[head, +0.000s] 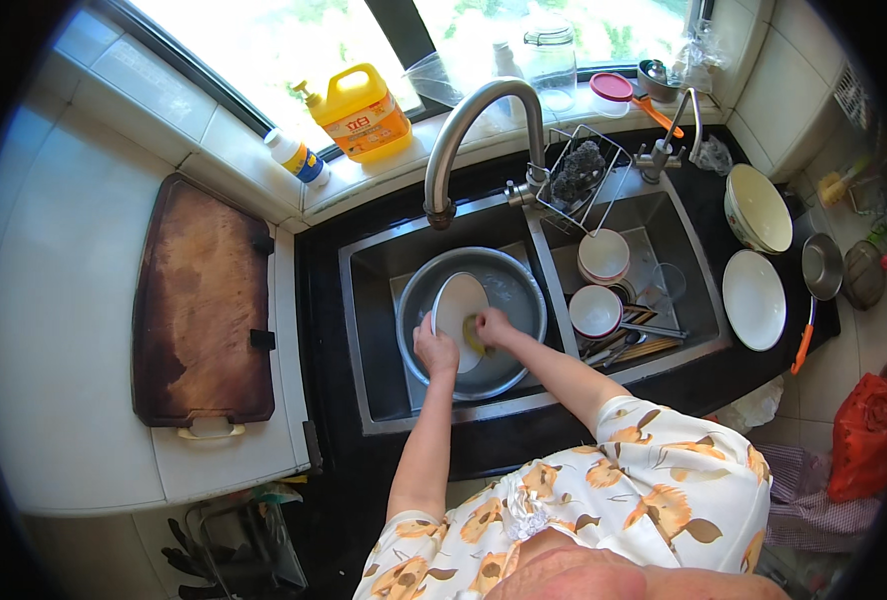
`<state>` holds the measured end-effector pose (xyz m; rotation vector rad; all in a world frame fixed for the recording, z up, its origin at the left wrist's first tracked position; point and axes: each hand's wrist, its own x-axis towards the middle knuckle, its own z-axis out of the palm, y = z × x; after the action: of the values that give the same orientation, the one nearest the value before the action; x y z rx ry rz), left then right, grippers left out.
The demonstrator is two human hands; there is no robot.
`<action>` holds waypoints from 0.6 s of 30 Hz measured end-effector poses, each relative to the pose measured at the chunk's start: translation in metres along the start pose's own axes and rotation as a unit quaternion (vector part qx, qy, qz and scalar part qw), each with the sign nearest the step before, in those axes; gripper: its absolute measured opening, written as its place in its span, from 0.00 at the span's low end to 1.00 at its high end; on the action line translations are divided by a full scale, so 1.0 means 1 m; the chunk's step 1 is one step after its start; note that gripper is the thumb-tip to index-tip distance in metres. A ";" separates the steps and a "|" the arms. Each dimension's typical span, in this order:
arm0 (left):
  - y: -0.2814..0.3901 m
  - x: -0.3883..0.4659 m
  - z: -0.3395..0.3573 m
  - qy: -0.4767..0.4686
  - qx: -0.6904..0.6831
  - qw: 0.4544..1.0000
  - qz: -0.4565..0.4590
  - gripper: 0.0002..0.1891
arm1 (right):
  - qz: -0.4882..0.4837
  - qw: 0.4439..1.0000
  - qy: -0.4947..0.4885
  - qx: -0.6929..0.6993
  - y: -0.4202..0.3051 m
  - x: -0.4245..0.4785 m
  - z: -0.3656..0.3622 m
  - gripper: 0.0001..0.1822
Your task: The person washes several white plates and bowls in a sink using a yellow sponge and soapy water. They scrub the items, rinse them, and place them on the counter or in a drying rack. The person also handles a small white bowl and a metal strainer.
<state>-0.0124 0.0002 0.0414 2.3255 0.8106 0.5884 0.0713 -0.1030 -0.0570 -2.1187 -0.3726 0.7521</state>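
Note:
My left hand [436, 346] grips the left edge of a white plate [458, 296], which is tilted over a round metal basin [522, 277]. Pressed to the plate's inner face is a yellow-green sponge or cloth [475, 337], held in my right hand [493, 328]. Some water appears to lie in the basin, which stands in the left bowl of a steel double sink [372, 315]. My fingers hide part of the sponge. Above the basin's far side arches a metal faucet [481, 94]; whether water runs from it cannot be seen.
White bowls [603, 255], chopsticks [646, 349] and a glass [667, 281] fill the right sink bowl. A wire rack [584, 180] holds dark scourers. Right of the sink stand a large bowl [762, 206], a white plate [754, 300] and an orange-handled ladle [821, 270]. A cutting board [207, 300] lies left.

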 end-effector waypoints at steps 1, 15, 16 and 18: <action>0.005 0.001 -0.006 -0.005 0.003 1.000 0.006 0.15 | 0.018 0.995 0.063 0.078 -0.011 0.000 -0.012 0.13; 0.025 0.027 -0.030 -0.198 0.018 0.972 0.127 0.08 | -0.481 0.820 0.121 -0.288 -0.113 -0.038 -0.088 0.10; 0.027 0.029 -0.034 -0.211 0.018 0.971 0.112 0.07 | -0.493 0.797 0.122 -0.325 -0.120 -0.035 -0.089 0.07; 0.022 0.033 -0.041 -0.191 -0.003 0.977 0.099 0.06 | -0.525 0.750 0.127 -0.382 -0.135 -0.027 -0.091 0.03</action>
<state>-0.0034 0.0237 0.0921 2.4225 0.4003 0.2088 0.1079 -0.0907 0.1033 -2.1444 -1.7525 -0.4523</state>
